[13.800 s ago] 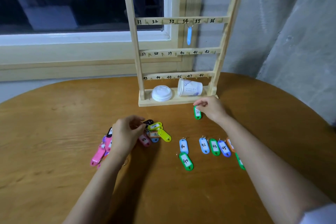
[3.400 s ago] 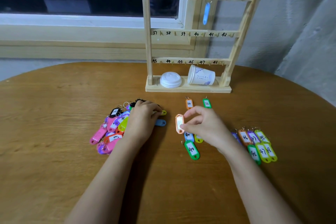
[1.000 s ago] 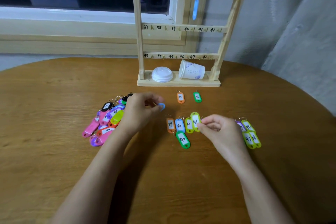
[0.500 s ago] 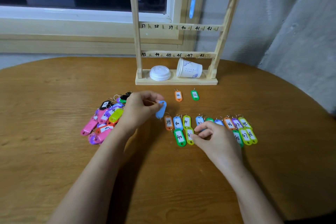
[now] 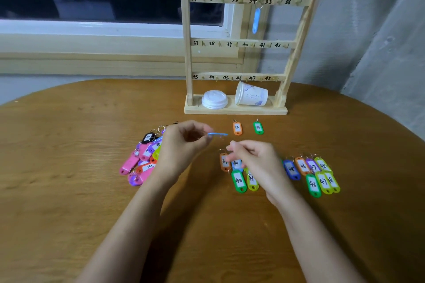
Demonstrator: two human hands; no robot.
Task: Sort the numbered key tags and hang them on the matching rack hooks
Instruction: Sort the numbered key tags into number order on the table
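Round wooden worktop (image 5: 69,190), wooden rack (image 5: 187,53) standing at its far edge, bars numbered 31 to 48. Left hand (image 5: 181,147) raised over mid-worktop, fingers pinching a blue key tag (image 5: 217,134) held flat, edge-on, clear of the surface. Right hand (image 5: 257,161) just beside it toward the near edge, over the sorted row, fingers curled and blurred, cannot tell if they hold anything. Unsorted tag pile (image 5: 143,158) left of centre, partly under the left hand. Sorted row group (image 5: 322,179) toward the right edge, two lines of tags touching; green 40 tag (image 5: 238,181) and orange tag (image 5: 224,162) at the row's left end. Paper cup (image 5: 251,97) on its side on the rack base, white lid (image 5: 214,99) beside it. Orange 34 tag (image 5: 237,128) and green 36 tag (image 5: 258,127) lying apart just in front of the base. Light blue tag (image 5: 256,20) hanging from a top-bar hook between 34 and 35
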